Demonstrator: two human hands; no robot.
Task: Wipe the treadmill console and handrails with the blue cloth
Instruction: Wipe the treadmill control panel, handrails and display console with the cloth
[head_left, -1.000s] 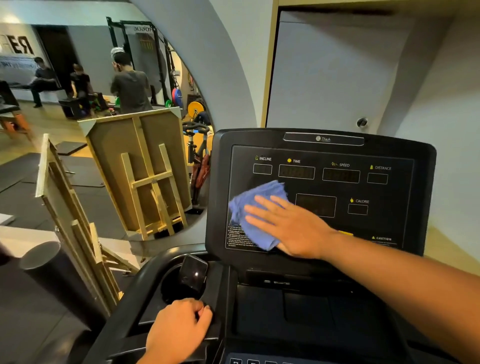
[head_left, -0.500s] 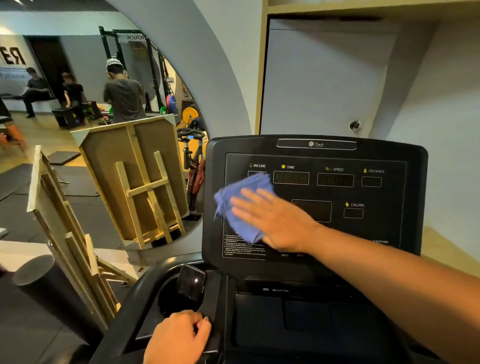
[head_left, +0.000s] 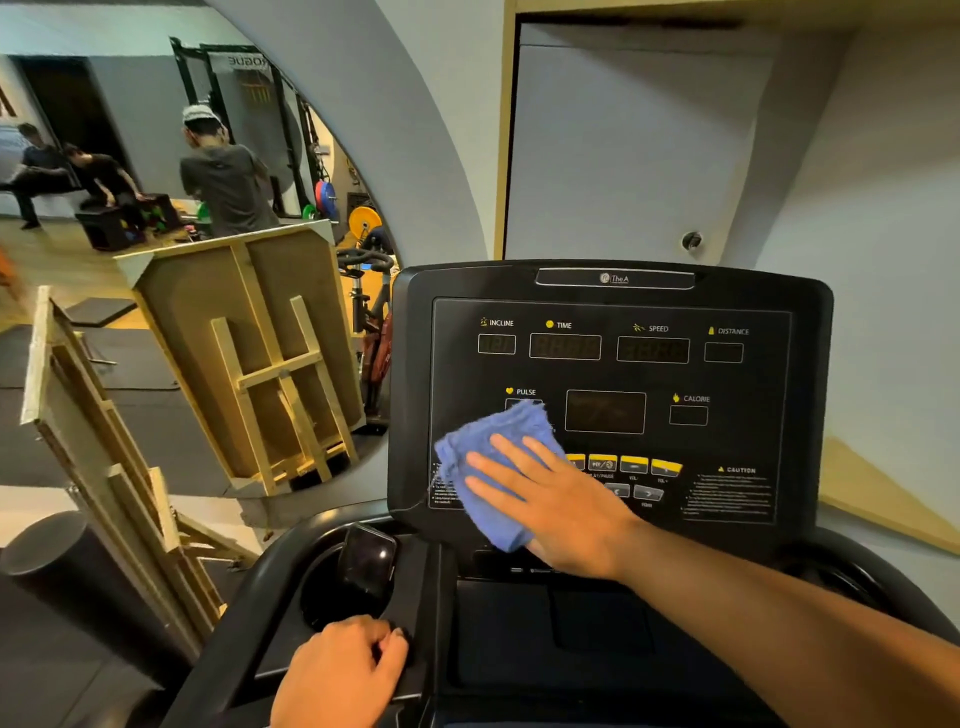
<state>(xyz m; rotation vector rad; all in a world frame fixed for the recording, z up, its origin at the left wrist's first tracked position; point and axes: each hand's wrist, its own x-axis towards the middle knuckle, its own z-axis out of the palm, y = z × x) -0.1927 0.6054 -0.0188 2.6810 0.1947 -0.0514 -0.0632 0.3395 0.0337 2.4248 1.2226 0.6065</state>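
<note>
Blue cloth (head_left: 493, 467) sits lower-centre on the console (head_left: 613, 395) under the flat, open right hand (head_left: 550, 504), left hand (head_left: 337, 670) curled round the handrail (head_left: 415, 597) bottom-left; I'd overlap passes, light over buttons.

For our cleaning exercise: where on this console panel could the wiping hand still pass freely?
Free: the panel's top row around TIME and SPEED, and the right side by CALORIE. Crowded: lower left, where the right hand presses the blue cloth.
</note>
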